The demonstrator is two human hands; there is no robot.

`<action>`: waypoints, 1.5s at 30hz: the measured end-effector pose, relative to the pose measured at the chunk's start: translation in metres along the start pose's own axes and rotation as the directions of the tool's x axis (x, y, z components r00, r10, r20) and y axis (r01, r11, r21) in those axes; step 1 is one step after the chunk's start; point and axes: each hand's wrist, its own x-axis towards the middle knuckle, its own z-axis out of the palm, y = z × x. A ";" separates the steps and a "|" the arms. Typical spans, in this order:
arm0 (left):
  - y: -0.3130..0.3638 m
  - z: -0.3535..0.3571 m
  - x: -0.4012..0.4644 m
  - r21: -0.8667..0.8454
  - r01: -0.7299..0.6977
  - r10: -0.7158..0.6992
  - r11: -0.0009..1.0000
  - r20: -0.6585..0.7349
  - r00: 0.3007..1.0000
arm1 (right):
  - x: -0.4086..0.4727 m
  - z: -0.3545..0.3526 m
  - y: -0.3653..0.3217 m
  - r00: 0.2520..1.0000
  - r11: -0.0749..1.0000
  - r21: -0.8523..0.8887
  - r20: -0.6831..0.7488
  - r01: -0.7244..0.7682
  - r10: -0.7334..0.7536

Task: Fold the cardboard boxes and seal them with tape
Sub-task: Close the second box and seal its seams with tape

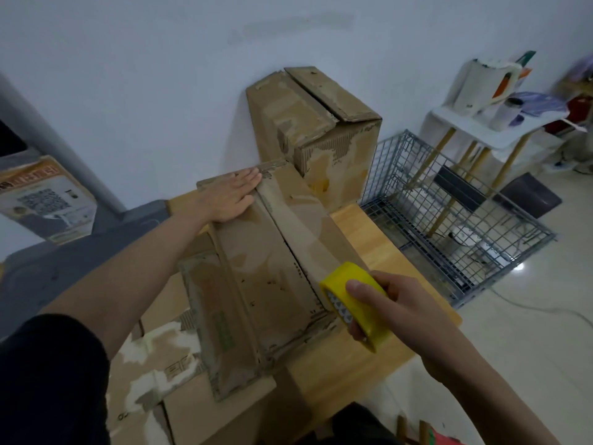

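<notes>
Atop the box (266,252), left hand (229,195) presses flat at its far edge, right hand (390,303) grips tape roll (354,303).

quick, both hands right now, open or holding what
Left hand: open, fingers straight, pressing flat on the far end of the cardboard box.
Right hand: closed grip on the yellow tape roll at the box's near end.

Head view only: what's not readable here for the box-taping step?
- Tape roll: the right hand covers its near side, hiding the free end.
- Box seam: far end is under the left hand.
- Flat cardboard below: cut off by the bottom edge.
- Label print: too blurred.
</notes>
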 end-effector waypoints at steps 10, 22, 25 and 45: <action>0.013 -0.007 -0.009 0.119 0.018 -0.029 0.993 0.087 0.996 | 0.004 -0.004 0.011 0.995 0.998 0.047 0.091 -0.033 0.029; 0.036 0.007 -0.034 0.035 -0.118 0.115 0.992 0.079 0.990 | 0.012 -0.005 0.026 0.980 0.993 0.074 0.186 -0.087 0.072; 0.046 0.011 -0.043 0.032 -0.162 0.159 0.986 0.062 0.985 | 0.012 -0.005 0.027 0.977 0.991 0.091 0.196 -0.100 0.081; 0.132 0.022 -0.090 -0.004 -0.333 0.332 0.943 0.097 0.938 | 0.024 -0.011 0.024 0.950 0.933 0.267 0.262 -0.241 0.170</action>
